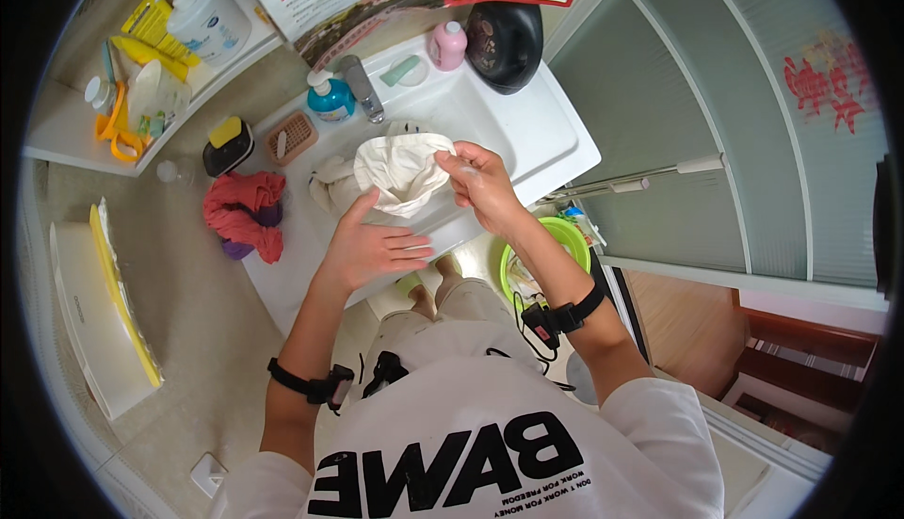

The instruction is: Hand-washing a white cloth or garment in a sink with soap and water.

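Over the sink basin, my right hand (482, 183) pinches the right edge of a white cloth garment (406, 169) between thumb and fingers. A whitish smear, perhaps lather, shows near its thumb. The garment's rim is spread into a loose, open pouch shape. My left hand (374, 247) is below and left of it, fingers extended, with the thumb tip at the cloth's lower left edge; whether it touches is unclear. More bunched pale fabric (332, 185) lies behind in the white sink (565, 141), whose basin floor is largely hidden.
A grey faucet (361, 88) rises behind the cloth, beside a blue pump bottle (330, 97) and a soap dish (291, 139). Pink and black bottles stand at the back right. Red and purple cloth (247, 212) lies at the left. A green bucket (583, 250) stands below right, near glass doors (657, 144).
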The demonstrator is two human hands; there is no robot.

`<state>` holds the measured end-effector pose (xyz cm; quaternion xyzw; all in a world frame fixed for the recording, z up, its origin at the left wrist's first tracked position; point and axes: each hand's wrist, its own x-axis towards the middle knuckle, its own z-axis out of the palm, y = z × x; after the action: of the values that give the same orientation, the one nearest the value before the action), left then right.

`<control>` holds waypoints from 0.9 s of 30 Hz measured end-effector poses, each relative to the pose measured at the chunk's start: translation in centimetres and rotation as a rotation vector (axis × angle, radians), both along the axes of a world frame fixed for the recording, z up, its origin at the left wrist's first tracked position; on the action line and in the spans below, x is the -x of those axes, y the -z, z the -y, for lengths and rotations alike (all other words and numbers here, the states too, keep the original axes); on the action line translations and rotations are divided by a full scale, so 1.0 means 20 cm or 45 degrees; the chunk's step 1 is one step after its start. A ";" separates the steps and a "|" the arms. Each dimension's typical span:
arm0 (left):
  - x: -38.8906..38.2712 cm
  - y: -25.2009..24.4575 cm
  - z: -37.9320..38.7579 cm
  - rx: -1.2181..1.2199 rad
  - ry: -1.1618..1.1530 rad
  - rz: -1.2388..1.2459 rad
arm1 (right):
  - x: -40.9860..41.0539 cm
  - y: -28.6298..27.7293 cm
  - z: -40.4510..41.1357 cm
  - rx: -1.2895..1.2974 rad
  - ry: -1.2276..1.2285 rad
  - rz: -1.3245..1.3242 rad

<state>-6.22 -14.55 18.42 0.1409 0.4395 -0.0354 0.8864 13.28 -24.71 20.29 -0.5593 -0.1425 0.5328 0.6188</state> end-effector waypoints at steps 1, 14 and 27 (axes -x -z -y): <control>-0.01 0.00 0.01 0.514 -0.119 0.281 | 0.03 -0.01 0.01 0.009 -0.010 -0.007; -0.17 -0.06 0.03 -0.065 -0.507 0.713 | 0.00 -0.04 0.10 0.081 0.490 0.415; -0.27 -0.15 0.11 -0.150 -0.359 0.755 | 0.12 0.12 -0.11 -0.324 0.525 0.920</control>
<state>-0.86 -16.78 21.48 0.1339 0.1787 0.1556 0.9623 10.81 -22.42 17.88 -0.6460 -0.2997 0.1462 0.6867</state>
